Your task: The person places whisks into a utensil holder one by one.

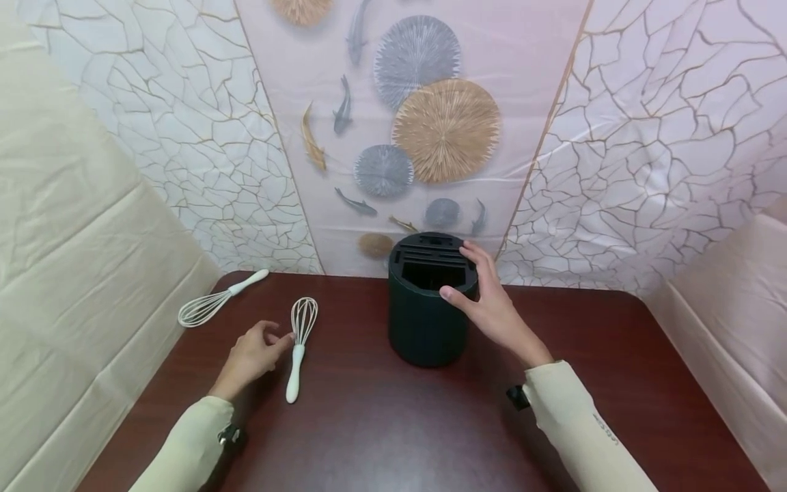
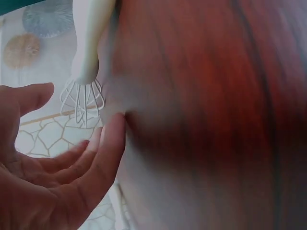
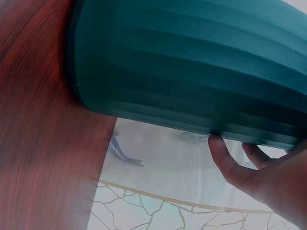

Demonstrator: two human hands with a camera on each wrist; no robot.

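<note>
On the table's left side lies a white whisk (image 1: 296,355), wire loops pointing away and handle toward me. Beside its wires is my left hand (image 1: 255,355), fingers loosely bent and nothing gripped. The left wrist view shows that whisk's wires (image 2: 82,103) near the thumb and fingers of the left hand (image 2: 62,177). A dark green round utensil holder (image 1: 427,328) with a slotted top stands upright at the back middle. My right hand (image 1: 494,311) rests at its right rim, thumb and fingers spread. The right wrist view shows fingertips touching the ribbed holder (image 3: 192,62).
A second white whisk (image 1: 212,306) lies slantwise at the table's back left corner. Behind the dark red-brown table (image 1: 381,437) hangs a patterned cloth (image 1: 393,123), close to the holder's back. Pale padded panels (image 1: 74,273) flank both sides.
</note>
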